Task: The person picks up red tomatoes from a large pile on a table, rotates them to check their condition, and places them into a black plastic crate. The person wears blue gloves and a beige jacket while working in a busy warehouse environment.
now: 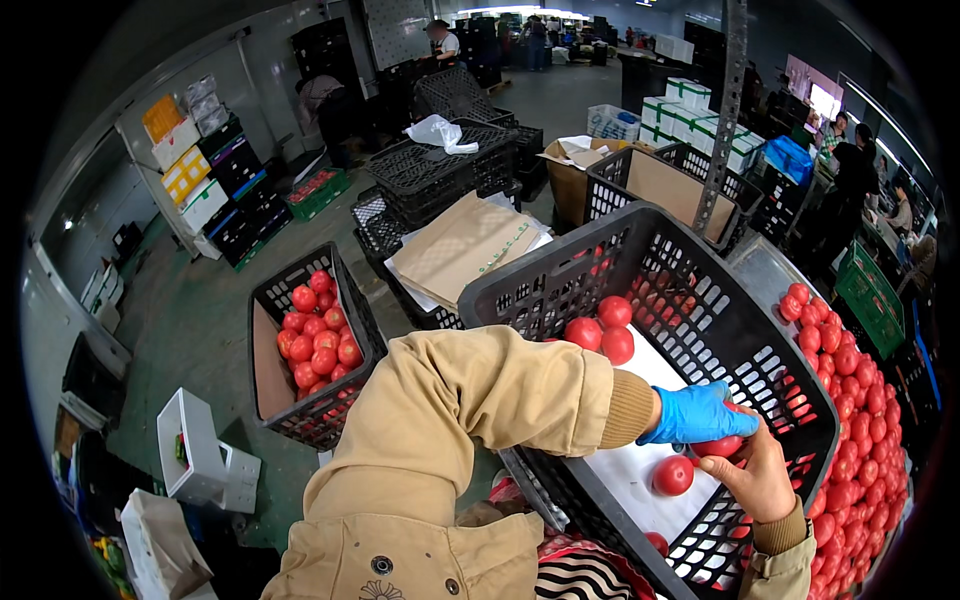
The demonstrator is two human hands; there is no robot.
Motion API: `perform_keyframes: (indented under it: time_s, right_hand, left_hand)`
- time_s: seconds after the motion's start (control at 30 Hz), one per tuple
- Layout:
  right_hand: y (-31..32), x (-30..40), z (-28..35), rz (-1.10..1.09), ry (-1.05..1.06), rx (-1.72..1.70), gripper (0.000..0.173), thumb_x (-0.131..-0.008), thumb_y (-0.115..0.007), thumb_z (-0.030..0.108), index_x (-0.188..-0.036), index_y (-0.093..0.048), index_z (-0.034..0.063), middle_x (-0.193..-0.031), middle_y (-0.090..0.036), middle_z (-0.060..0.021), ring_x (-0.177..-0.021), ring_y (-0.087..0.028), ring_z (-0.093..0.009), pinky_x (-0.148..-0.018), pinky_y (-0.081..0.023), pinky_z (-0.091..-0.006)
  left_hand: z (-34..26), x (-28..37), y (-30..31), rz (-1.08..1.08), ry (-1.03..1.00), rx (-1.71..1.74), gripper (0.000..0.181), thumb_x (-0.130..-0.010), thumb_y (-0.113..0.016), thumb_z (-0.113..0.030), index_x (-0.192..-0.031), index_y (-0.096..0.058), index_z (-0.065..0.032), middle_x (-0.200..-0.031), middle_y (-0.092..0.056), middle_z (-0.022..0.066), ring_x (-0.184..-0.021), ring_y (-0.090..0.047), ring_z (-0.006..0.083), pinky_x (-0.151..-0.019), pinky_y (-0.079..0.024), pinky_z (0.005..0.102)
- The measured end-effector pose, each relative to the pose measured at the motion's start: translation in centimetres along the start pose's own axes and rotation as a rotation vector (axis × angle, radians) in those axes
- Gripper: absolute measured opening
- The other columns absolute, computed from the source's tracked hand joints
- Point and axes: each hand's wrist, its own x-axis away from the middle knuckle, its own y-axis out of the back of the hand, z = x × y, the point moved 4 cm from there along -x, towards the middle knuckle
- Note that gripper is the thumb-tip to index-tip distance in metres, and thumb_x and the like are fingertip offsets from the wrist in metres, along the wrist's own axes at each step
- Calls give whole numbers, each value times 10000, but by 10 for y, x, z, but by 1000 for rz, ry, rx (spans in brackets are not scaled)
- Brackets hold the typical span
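Observation:
A black perforated plastic crate (555,281), lined with white paper (637,465), stands before me. My left hand (701,415), in a blue glove, reaches across into it and rests on a red tomato (718,447). Bare, my right hand (754,469) holds the same tomato from the other side, so both hands meet on it. Just below lies another tomato (673,475) on the paper. Three tomatoes (617,345) sit together farther up in the crate, and one more (657,544) shows near its lower end. A large heap of tomatoes (862,435) fills the surface at right.
Left of my arm, a cardboard-lined black crate (259,360) holds tomatoes. Flattened cardboard (457,244) lies on crates ahead, beside stacked black crates (442,161). A metal post (724,120) rises beyond my crate. White foam boxes (195,450) stand on the floor at lower left. People work farther off.

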Motion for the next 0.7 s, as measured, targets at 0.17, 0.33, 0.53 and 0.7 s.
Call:
perform_keyframes:
  time_s: [0.17, 0.33, 0.53, 0.7]
  right_hand:
    - [1, 0, 0, -7, -21, -14, 764, -696, -845, 242, -1239, -429, -100, -968, -664, -182, -897, -680, -240, -777, -549, -323]
    - [3, 0, -2, -30, 1, 19, 768, -677, -856, 266, -1217, -453, -103, -944, -669, -186, -881, -683, -233, -763, -548, -317]
    - [6, 1, -5, -49, -61, -26, 729, -702, -839, 230, -1218, -448, -104, -933, -668, -186, -832, -686, -210, -718, -551, -298]
    - [9, 1, 3, -71, -120, -75, 691, -728, -806, 207, -1239, -439, -78, -982, -650, -179, -843, -672, -219, -723, -545, -300]
  left_hand:
    - [0, -1, -2, 18, 6, -14, 883, -734, -623, -653, -1264, -410, 21, -1132, -575, 223, -941, -640, 322, -629, -547, 386]
    - [-2, 1, -2, 36, -16, -18, 901, -735, -621, -643, -1290, -376, 24, -1129, -571, 227, -923, -642, 315, -609, -545, 370]
    - [-4, 3, -2, 78, -9, 20, 860, -758, -605, -626, -1272, -374, 24, -1069, -578, 210, -828, -647, 244, -548, -514, 304]
    - [-10, 2, -2, 148, -98, 79, 772, -785, -603, -576, -1244, -398, 9, -999, -594, 154, -733, -628, 180, -503, -471, 262]
